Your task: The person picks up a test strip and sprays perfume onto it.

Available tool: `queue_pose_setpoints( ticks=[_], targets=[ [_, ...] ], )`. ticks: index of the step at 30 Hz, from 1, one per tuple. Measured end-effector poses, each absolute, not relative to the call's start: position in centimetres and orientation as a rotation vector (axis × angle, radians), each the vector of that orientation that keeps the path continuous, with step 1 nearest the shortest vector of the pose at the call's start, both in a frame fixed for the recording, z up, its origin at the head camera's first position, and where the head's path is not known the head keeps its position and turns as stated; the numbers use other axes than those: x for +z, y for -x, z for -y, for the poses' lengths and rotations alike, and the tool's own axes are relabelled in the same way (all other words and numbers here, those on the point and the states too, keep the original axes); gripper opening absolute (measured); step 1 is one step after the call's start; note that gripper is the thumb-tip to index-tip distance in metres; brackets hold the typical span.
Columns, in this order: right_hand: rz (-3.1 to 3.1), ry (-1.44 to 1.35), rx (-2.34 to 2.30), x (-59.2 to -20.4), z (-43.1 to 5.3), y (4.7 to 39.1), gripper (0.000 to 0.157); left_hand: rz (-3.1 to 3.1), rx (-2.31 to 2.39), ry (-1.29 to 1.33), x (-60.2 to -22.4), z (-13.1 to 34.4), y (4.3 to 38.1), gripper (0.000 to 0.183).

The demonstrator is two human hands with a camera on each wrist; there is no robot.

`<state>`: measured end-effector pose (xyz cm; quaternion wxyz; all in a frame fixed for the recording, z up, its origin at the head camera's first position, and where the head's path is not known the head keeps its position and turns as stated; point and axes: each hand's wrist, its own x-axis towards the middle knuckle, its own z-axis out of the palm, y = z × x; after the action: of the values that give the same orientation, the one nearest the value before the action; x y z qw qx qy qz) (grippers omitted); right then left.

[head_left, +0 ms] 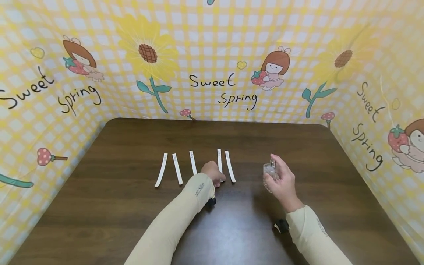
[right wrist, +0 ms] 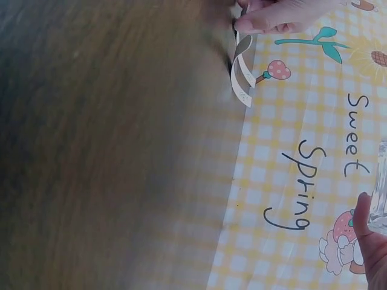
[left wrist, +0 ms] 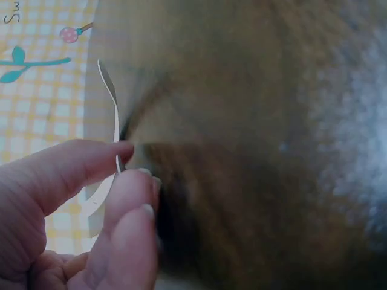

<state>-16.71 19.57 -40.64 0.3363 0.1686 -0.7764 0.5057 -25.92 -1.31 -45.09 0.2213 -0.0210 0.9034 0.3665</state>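
My left hand (head_left: 213, 173) pinches a white paper test strip (head_left: 219, 159) between thumb and fingertips, near the strip's close end. In the left wrist view the pinched strip (left wrist: 115, 115) curves up past the fingers. Just to its right lies another test strip (head_left: 230, 167). My right hand (head_left: 283, 182) holds a clear glass perfume bottle (head_left: 269, 173) above the table, the index finger on its spray top (head_left: 272, 161). Part of the bottle (right wrist: 381, 193) shows at the edge of the right wrist view.
More white strips lie to the left of the left hand: a curved one (head_left: 161, 171), a straight one (head_left: 177, 169) and one partly behind the hand (head_left: 193, 162). The brown wooden table (head_left: 99, 221) meets a yellow checked cloth (head_left: 205, 48) at the back and sides.
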Motion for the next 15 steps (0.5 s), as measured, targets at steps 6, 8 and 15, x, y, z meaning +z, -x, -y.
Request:
queue_pose_setpoints(
  ticks=[6, 8, 15],
  targets=[
    [2.032, -0.462, 1.303, -42.9, -20.7, 17.9, 0.053, -2.342, 1.215, 0.151, -46.5, 2.0, 26.5, 0.017],
    [2.055, -0.443, 1.266, -43.1, -20.9, 17.9, 0.054, -2.305, 1.259, 0.181, -46.6, 2.3, 26.7, 0.015],
    [2.099, -0.439, 1.164, -42.3, -20.5, 17.5, 0.056, -2.196, 1.424, 0.255, -45.0, 3.1, 26.0, 0.017]
  ],
)
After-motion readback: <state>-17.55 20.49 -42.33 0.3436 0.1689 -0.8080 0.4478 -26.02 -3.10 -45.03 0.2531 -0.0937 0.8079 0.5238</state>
